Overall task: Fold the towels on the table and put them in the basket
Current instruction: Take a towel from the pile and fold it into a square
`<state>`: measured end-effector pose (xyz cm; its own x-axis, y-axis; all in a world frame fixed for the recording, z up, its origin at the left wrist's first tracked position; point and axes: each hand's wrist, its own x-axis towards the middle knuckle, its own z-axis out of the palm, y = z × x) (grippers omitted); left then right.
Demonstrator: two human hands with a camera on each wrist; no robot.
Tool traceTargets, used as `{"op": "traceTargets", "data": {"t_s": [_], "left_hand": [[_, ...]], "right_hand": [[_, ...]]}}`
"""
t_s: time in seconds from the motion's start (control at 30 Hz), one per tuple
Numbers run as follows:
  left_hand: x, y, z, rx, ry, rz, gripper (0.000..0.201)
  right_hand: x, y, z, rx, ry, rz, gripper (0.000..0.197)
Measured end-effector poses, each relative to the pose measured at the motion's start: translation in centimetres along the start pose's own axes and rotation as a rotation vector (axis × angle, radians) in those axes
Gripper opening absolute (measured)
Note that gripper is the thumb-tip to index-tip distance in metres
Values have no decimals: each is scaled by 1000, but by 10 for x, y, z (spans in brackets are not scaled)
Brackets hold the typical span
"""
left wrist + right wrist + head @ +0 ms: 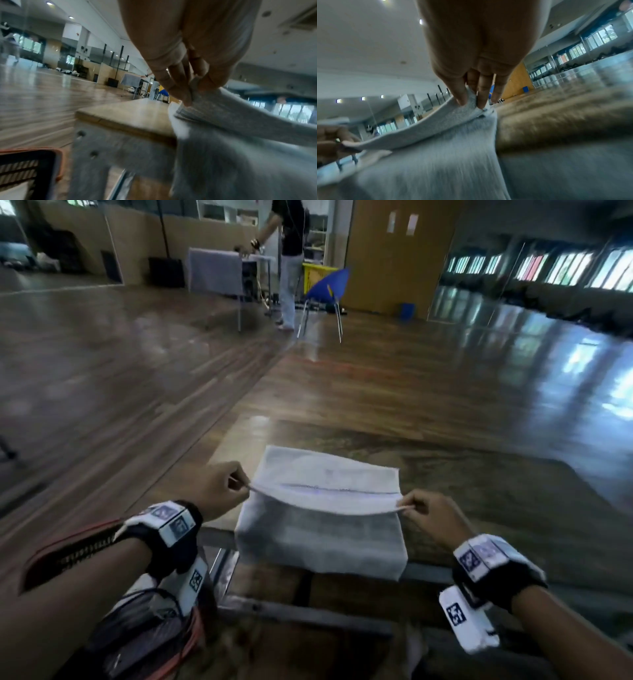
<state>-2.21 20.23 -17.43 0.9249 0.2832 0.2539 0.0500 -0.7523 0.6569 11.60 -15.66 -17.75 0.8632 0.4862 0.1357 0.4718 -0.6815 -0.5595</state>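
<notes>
A grey towel point(322, 537) lies on the wooden table point(479, 481), its near part hanging over the front edge. My left hand point(239, 486) pinches the towel's left corner, and my right hand point(409, 506) pinches the right corner. The edge between them is lifted off the table and sags in the middle. In the left wrist view my fingers point(181, 93) pinch the towel point(231, 116) by its hem. The right wrist view shows my fingers point(462, 97) pinching the towel point(436, 135) edge. A black basket with an orange rim point(58, 162) stands on the floor, left of the table.
The table's metal frame point(305, 611) runs below the front edge. Far back, a person point(289, 251) stands beside another table with a grey cloth point(214, 270), and a blue chair point(327, 289) stands near them. Glossy wooden floor surrounds the table.
</notes>
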Motion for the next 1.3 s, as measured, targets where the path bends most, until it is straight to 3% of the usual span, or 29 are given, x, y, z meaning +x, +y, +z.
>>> {"op": "traceTargets", "data": {"t_s": [0.1, 0.2, 0.37, 0.53, 0.63, 0.73, 0.87, 1.0, 1.1, 1.3], "left_hand": [[-31, -30, 24, 200, -255, 14, 9], [-36, -44, 31, 394, -321, 95, 17], [-18, -54, 37, 420, -273, 148, 20], [9, -53, 46, 418, -226, 104, 18], [14, -50, 46, 431, -217, 114, 14], [15, -47, 36, 365, -94, 175, 11], [7, -38, 21, 293, 13, 386, 8], [-15, -38, 17, 341, -157, 407, 9], [-25, -43, 22, 397, -320, 341, 14], [-9, -44, 26, 380, -294, 239, 17]], "right_hand": [[-25, 24, 40, -47, -145, 6, 18], [-32, 35, 53, -78, -99, -44, 21], [-17, 41, 55, -183, 12, -157, 19], [8, 45, 61, -346, 140, -76, 16], [14, 44, 57, -416, 122, -43, 16], [11, 38, 42, -346, 223, -46, 13], [-3, 35, 20, -193, 379, -146, 12], [-25, 45, 21, -221, 206, -256, 16], [-32, 55, 32, -250, 22, -214, 15], [-18, 54, 42, -268, 21, -163, 11]]}}
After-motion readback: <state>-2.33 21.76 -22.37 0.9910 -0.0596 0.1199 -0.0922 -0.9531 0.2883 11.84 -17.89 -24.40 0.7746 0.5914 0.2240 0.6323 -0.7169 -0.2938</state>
